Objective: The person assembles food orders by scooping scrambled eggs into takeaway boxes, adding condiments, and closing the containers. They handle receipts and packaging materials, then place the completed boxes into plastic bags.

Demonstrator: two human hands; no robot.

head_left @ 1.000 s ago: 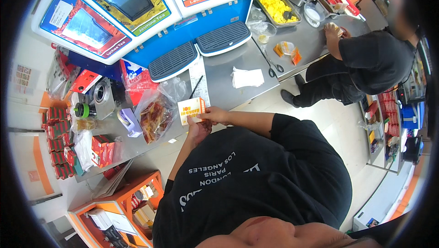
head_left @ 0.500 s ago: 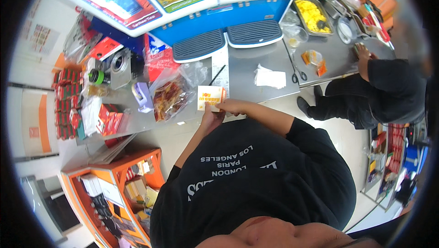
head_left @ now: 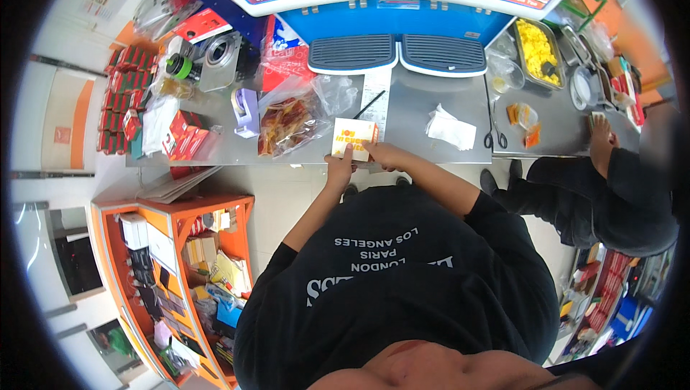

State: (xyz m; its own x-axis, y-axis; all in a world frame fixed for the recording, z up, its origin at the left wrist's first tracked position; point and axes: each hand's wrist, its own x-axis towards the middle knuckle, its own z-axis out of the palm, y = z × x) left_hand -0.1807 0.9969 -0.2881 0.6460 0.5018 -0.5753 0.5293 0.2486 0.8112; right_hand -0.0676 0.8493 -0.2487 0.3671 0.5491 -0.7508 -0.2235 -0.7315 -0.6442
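Observation:
A small white box with yellow and orange print is held at the counter's front edge. My left hand grips its near left side, the thumb lying on the top face. On the near right corner, my right hand is closed round the box, its fingertips partly hidden. Just beyond the box, a black pen-like stick lies on a long printed paper slip. A clear plastic bag of reddish-brown packets rests to the left of the box.
White napkins and black scissors lie to the right. A purple tape dispenser and red boxes stand left. Behind is a blue drink dispenser. Another person's hand rests at the right counter, near a yellow-filled tray.
The box has been turned round in my hands, so its print now faces the other way. My view has shifted, moving the whole counter in the picture.

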